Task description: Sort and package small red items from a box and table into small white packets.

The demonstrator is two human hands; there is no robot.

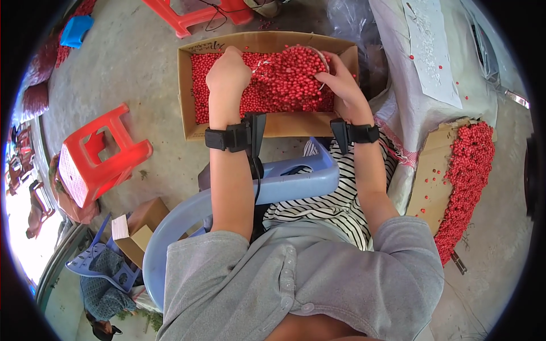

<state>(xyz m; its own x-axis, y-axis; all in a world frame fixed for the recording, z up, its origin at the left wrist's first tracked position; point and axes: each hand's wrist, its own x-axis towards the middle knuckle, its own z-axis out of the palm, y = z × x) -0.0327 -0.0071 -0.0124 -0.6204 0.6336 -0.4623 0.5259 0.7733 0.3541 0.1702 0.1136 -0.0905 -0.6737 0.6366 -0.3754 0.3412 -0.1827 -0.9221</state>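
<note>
The cardboard box (273,122) lies on the concrete floor (142,62) in front of the person's knees, filled wall to wall with small red berries (267,94). Inside it, toward its far right corner, a round clear bowl (310,65) sits heaped with the same berries, its thin rim just showing. The left hand (227,71) rests knuckles-up on the berries left of the heap, fingers curled down into them; whether it has closed on any I cannot tell. The right hand (340,79) cups the bowl's near right side, fingers bent round the rim, apparently steadying it.

To do this scooping well, I judge the bowl should stay level and low inside the box walls so spills fall back in, and the left hand should push berries gently rather than squeeze, since they look soft enough to bruise.

Counted from largest down: one blue plastic chair (267,190) under the person, one flat cardboard sheet (438,176) at right carrying a second long pile of berries (469,176), one berry box, two red stools (99,156), one smaller tan carton (139,230) at lower left, one bowl, two black wrist straps (227,138), and berries beyond counting, with a few strays on the white sack (421,96).
</note>
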